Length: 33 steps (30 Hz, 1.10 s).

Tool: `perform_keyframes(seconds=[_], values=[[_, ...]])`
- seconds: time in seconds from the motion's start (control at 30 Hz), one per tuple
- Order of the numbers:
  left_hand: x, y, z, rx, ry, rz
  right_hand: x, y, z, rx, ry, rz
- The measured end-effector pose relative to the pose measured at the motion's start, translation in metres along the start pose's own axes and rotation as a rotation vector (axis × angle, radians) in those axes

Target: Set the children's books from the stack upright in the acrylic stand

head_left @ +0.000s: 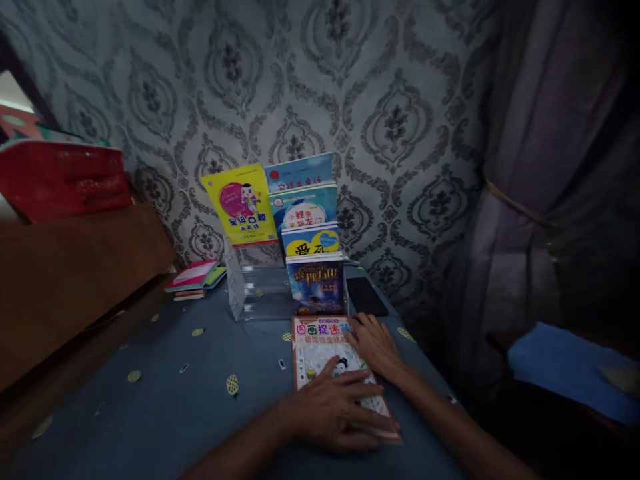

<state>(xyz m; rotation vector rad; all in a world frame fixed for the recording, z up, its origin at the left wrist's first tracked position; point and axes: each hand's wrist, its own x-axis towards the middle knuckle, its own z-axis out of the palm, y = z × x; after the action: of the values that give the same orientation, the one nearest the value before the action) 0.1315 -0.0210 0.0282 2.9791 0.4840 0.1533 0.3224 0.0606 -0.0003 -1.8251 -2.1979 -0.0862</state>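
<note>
Picture book point(321, 355) face up on blue tablecloth point(175, 407), just on the near side of the clear stand point(265, 303) and its dark blue front book point(320, 293). Left hand point(340, 410): fingers spread wide, laid across the cover's near half, gripping nothing. Right hand point(376, 343): fingers extended, slightly apart, tips on the cover's far right edge; no grasp seen. Black flat object point(367, 297) farther off, right of stand.
</note>
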Motion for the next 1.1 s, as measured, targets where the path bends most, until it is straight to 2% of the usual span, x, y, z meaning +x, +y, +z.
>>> perform_keyframes(seconds=[0.1,0.23,0.43,0.53,0.63,0.77,0.83,0.93,1.1], values=[[0.0,0.0,0.003,0.028,0.038,0.009,0.002,-0.006,0.001,-0.035,0.045,-0.02],[0.0,0.0,0.005,0.065,0.069,0.025,0.004,-0.015,0.004,-0.073,0.031,-0.071],[0.001,-0.007,0.016,0.072,0.127,0.074,0.002,-0.031,0.013,-0.078,0.036,0.015],[0.004,-0.014,0.023,0.04,0.181,0.049,0.0,-0.036,0.014,-0.095,0.022,0.038],[0.002,-0.026,0.022,0.042,0.217,-0.125,-0.002,-0.038,0.012,-0.105,0.015,0.038],[-0.011,-0.051,0.011,0.077,0.277,-0.558,-0.004,-0.037,0.012,-0.098,0.029,0.016],[-0.019,-0.064,0.007,0.06,0.285,-0.712,-0.004,-0.035,0.014,-0.088,0.043,0.015],[-0.025,-0.078,0.01,0.033,0.273,-0.799,-0.003,-0.032,0.02,-0.066,0.051,0.007],[-0.024,-0.086,0.021,0.06,0.261,-0.837,-0.002,-0.029,0.025,-0.035,0.043,0.019]])
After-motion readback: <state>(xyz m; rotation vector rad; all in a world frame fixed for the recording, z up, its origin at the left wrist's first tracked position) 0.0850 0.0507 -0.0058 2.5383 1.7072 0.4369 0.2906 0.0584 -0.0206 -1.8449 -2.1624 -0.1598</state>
